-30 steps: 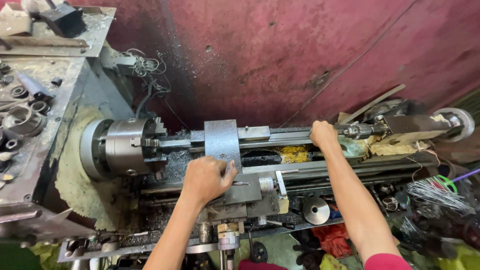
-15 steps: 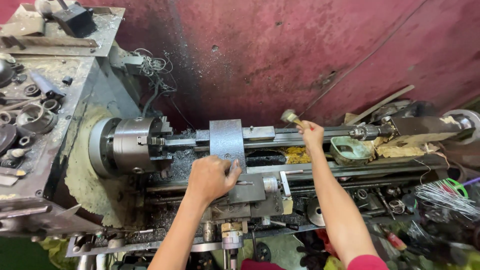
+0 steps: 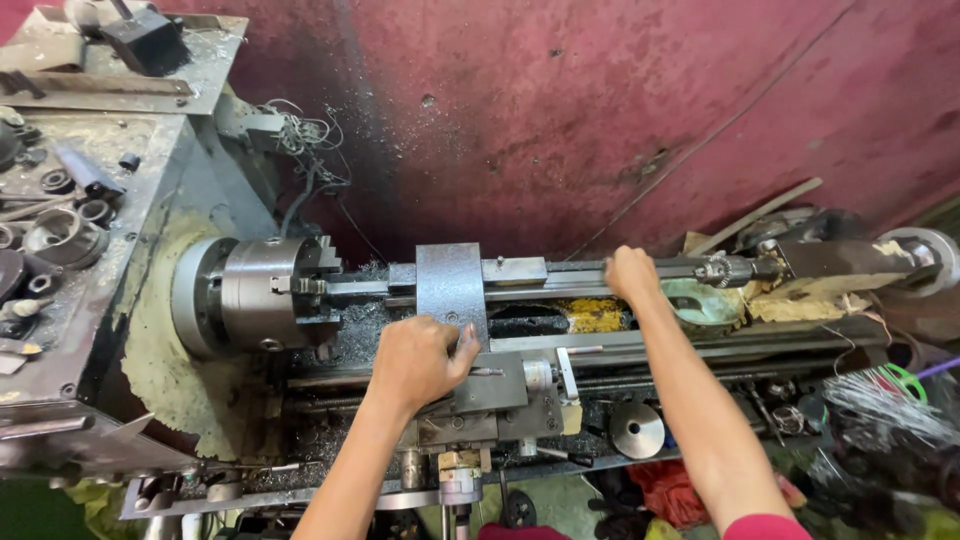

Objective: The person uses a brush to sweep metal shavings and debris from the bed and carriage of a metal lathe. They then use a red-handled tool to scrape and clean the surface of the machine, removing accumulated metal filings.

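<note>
The grimy grey metal lathe [image 3: 300, 400] lies under a dark red wall, its round steel three-jaw chuck [image 3: 262, 293] left of the flat grey steel carriage block [image 3: 452, 287]. The left hand [image 3: 418, 360] is cupped over the carriage's lower part, fingers curled on it. The right hand [image 3: 632, 274] rests closed on the bed rail beside the drill chuck [image 3: 722, 269]; whether it holds anything cannot be told. This looks like setting up, calling for steady carriage positioning

this was a machine workshop for sure: a grimy metal lathe [image 3: 480, 340] with a three-jaw chuck [image 3: 265, 295], metal shavings everywhere, loose steel parts [image 3: 45, 215] piled on the headstock, and a stained red wall [image 3: 600, 110] behind.
</note>
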